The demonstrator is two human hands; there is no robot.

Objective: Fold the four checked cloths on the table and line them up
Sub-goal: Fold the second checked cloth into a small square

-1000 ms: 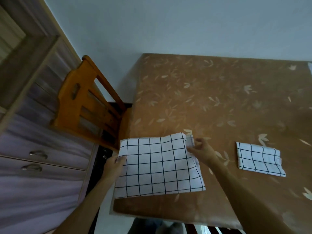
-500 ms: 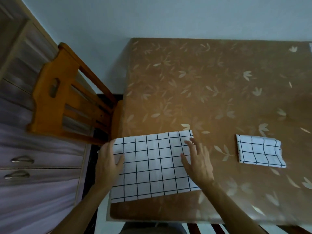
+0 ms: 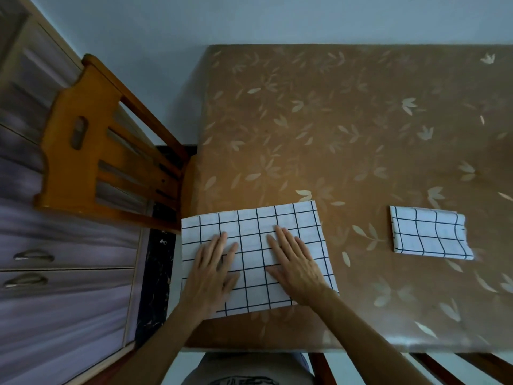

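A white cloth with a black check lies flat at the near left corner of the brown leaf-patterned table. My left hand presses flat on its left half, fingers straight. My right hand presses flat on its right half, fingers spread and pointing away from me. A second checked cloth, folded into a small rectangle, lies to the right, apart from both hands. No other checked cloths are in view.
An orange wooden chair stands against the table's left side. Grey-purple drawers with metal handles line the far left. A pale wall runs behind the table. The near table edge is just below the cloth.
Both hands have slid inward from the cloth's side edges onto its middle and now lie flat on it. A second ago they pinched its corners. The folded cloth has not moved.
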